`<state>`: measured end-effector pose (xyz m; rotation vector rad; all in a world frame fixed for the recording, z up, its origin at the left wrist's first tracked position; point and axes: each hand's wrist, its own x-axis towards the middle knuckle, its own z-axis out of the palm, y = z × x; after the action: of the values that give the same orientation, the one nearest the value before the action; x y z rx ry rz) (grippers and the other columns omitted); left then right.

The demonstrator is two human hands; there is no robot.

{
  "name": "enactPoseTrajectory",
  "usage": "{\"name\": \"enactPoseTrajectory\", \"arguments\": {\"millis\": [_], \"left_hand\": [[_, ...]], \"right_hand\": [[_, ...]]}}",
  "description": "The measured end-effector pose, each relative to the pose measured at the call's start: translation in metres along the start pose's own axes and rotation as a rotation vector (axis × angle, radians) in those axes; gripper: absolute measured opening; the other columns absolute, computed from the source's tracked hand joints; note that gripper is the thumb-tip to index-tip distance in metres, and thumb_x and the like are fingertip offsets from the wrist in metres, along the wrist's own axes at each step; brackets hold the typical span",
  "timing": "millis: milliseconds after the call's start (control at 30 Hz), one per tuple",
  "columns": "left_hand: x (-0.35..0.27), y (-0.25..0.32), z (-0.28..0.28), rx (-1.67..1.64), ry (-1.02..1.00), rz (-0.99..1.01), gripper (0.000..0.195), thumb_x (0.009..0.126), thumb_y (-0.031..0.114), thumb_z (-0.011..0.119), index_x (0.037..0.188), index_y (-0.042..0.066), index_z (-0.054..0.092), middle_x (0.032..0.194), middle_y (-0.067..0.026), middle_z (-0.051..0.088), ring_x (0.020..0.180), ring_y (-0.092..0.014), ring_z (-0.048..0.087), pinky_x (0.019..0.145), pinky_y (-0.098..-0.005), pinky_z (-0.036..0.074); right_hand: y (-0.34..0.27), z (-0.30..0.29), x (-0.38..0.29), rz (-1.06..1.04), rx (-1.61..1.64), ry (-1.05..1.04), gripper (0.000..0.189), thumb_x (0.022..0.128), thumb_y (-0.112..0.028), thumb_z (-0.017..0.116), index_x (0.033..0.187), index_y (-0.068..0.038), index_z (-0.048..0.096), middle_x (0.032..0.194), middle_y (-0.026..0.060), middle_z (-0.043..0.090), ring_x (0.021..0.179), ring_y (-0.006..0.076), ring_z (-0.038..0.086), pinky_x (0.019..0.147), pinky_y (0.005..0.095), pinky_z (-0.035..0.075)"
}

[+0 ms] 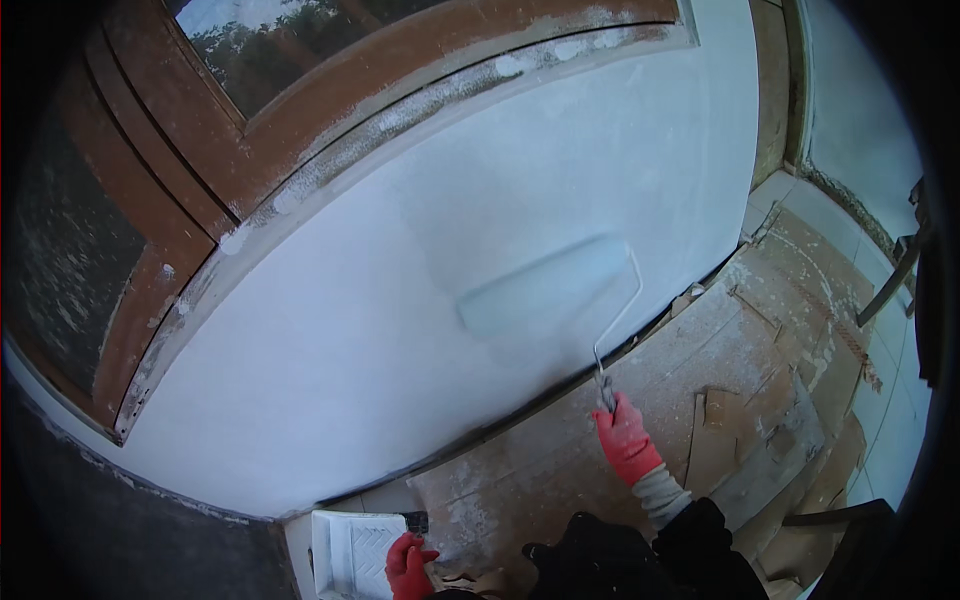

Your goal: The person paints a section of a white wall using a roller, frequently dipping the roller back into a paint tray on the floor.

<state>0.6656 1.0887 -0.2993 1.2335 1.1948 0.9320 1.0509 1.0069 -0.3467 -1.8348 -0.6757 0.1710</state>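
My right hand (628, 442), in a red work glove, grips the handle (606, 391) of a paint roller. The roller's pale sleeve (544, 285) is blurred and lies against the white wall (322, 382) below the window. Its bent wire frame (636, 289) runs from the sleeve's right end down to the handle. My left hand (409, 568), also in a red glove, is at the bottom edge beside a white paint tray (364, 551) with a ridged ramp. Its fingers are loosely bent and overlap the tray's right side; whether they touch it cannot be seen.
Above the wall panel is a brown window frame (300, 97) with a paint-smeared lower ledge (405, 112). Stained cardboard sheets (675, 390) cover the floor along the wall. Dark furniture legs (892, 281) stand at the right, over white tiles (896, 390). A dark surface (150, 517) lies at lower left.
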Motion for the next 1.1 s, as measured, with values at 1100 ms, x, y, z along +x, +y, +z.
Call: {"name": "enactPoseTrajectory", "arguments": {"millis": [1100], "left_hand": [[0.041, 0.015, 0.099, -0.054, -0.532, 0.050, 0.029, 0.093, 0.015, 0.049, 0.119, 0.002, 0.049, 0.109, -0.0101, 0.056, 0.099, -0.021, 0.059, 0.087, -0.0305, 0.045]], "right_hand": [[-0.102, 0.070, -0.072, -0.080, 0.000, -0.232, 0.026, 0.083, -0.021, 0.061, 0.091, -0.003, 0.045, 0.072, 0.0238, 0.057, 0.071, 0.0442, 0.057, 0.057, 0.0488, 0.043]]}}
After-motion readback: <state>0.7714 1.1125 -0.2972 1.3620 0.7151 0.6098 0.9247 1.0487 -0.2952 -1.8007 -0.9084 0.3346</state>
